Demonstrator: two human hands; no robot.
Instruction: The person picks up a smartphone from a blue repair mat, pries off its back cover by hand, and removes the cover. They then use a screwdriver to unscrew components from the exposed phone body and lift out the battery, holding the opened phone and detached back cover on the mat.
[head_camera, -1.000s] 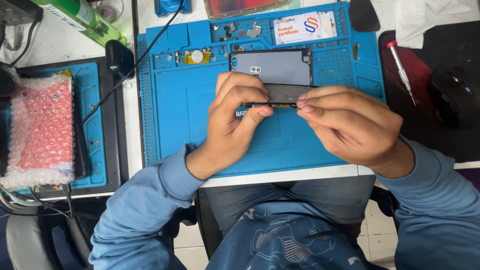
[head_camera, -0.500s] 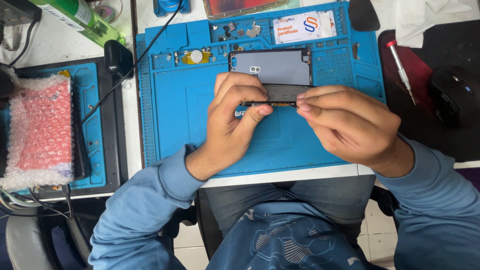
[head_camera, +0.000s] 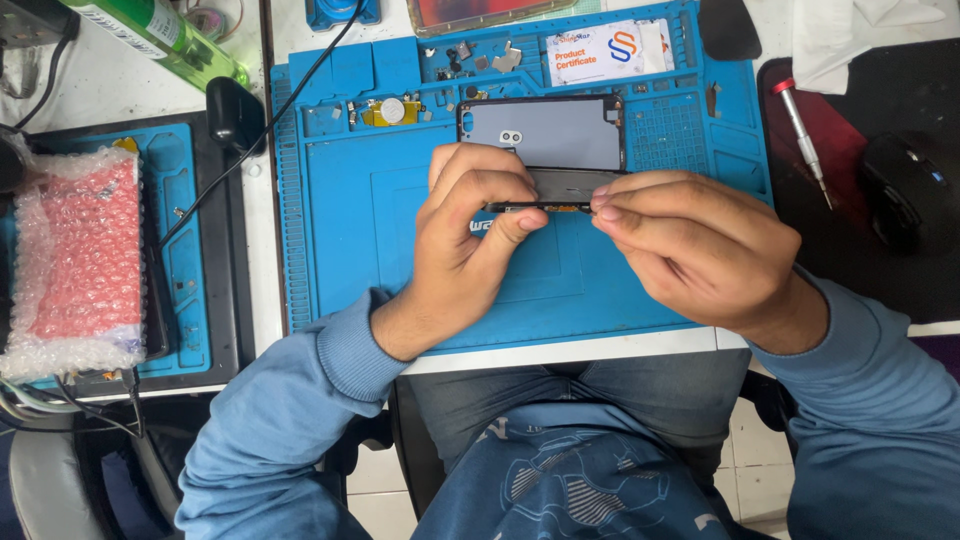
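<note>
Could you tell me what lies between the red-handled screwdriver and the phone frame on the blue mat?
In the head view, only the blue mat's ridged tray edge separates the red-handled screwdriver from the phone frame.

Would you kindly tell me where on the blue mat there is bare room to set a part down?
The blue mat is bare left of the left hand, and along its near edge below both hands. The far trays hold screws, a white card and the phone frame; the right hand covers the right side.
</note>
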